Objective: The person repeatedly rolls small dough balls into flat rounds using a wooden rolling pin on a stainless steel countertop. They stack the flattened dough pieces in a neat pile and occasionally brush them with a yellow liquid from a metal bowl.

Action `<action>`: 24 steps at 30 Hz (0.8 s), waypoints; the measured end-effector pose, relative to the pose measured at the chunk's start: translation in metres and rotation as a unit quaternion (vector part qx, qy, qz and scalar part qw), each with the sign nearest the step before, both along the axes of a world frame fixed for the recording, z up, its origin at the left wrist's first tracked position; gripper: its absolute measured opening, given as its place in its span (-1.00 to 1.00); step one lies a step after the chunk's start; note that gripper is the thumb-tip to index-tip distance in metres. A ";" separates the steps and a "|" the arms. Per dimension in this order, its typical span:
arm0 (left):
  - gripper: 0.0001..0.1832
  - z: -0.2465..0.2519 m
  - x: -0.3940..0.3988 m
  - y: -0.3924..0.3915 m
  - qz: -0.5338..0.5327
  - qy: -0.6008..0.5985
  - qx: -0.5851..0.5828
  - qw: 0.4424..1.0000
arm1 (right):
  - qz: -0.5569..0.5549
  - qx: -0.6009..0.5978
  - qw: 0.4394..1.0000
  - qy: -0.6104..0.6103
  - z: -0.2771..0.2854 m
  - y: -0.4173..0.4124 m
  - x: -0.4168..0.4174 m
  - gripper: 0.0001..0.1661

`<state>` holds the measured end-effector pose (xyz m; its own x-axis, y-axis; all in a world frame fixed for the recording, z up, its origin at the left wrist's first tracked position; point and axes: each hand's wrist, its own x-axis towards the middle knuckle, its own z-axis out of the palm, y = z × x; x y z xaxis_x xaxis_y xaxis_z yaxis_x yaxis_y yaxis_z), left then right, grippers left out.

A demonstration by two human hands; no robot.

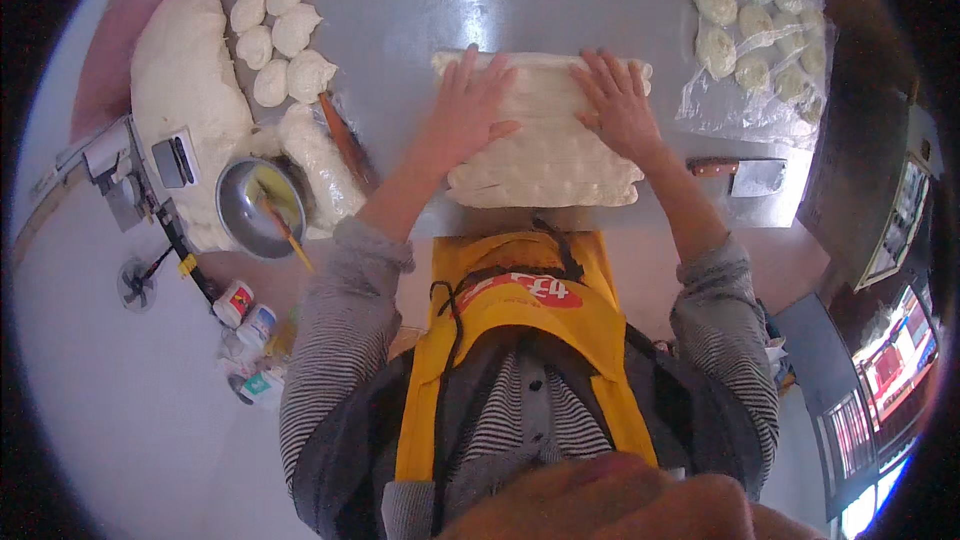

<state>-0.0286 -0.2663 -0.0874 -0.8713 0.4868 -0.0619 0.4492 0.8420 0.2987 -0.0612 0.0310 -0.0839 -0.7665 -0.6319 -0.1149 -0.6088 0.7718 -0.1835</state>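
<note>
In front of me a wide, flattened slab of pale dough [544, 142] lies on the metal worktop [390, 22], with ridges running across it from side to side. My left hand [472, 109] rests on its left part, palm down, fingers apart and pointing at the far edge. On the far right part lies my right hand [616, 105], also flat with spread fingers. Neither hand grasps anything. Beyond my right forearm is a cleaver [757, 177] with a wooden handle. A wooden rolling pin [345, 139] lies left of my left forearm.
Several dough balls [296, 30] sit at the far left beside a large dough mass [187, 52]. Nearer stands a metal bowl [259, 229] of yellowish liquid with a brush [283, 225]. A small digital scale [174, 161] is beside it. Plastic film [750, 101] covers dough pieces [754, 19] at right.
</note>
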 end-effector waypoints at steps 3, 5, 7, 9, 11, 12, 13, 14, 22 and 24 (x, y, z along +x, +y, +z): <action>-0.17 0.003 -0.006 0.002 0.036 0.008 0.002 0.999 | -0.006 0.004 1.000 0.013 -0.006 0.003 -0.025 -0.23; -0.17 -0.001 -0.054 0.010 0.077 0.063 0.008 0.995 | -0.022 -0.010 0.997 0.079 -0.016 -0.007 -0.066 -0.26; -0.16 -0.007 -0.057 0.005 0.097 0.079 0.026 0.992 | -0.040 0.006 0.995 0.089 -0.011 -0.013 -0.073 -0.28; -0.15 -0.014 -0.036 -0.001 0.081 0.081 0.040 0.993 | -0.047 0.003 0.996 0.078 -0.019 0.003 -0.054 -0.27; -0.17 -0.001 -0.012 0.001 0.099 0.027 0.031 0.994 | -0.052 -0.013 0.998 0.023 -0.014 0.016 -0.033 -0.24; -0.17 0.003 0.000 0.002 0.103 0.023 0.034 0.994 | -0.058 0.001 0.998 0.002 -0.007 0.018 -0.024 -0.24; -0.18 0.004 0.007 0.003 0.107 0.018 0.038 0.993 | -0.064 0.015 0.998 -0.020 -0.001 0.018 -0.019 -0.23; -0.19 0.004 0.007 0.004 0.119 0.022 0.042 0.992 | -0.096 -0.009 0.995 -0.037 -0.002 0.012 -0.032 -0.25; -0.27 0.025 0.009 -0.002 0.180 0.030 0.085 0.980 | -0.147 -0.044 0.977 0.145 -0.047 -0.013 -0.102 -0.39; -0.29 0.026 0.041 -0.011 0.193 0.005 0.090 0.977 | -0.133 -0.014 0.982 0.136 -0.037 -0.017 -0.104 -0.37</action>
<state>0.0128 -0.2769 -0.0610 -0.9924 0.1232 0.0034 0.1113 0.8836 0.4548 -0.1650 0.0141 -0.1207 -0.9043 -0.4061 0.1314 -0.4166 0.9068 -0.0647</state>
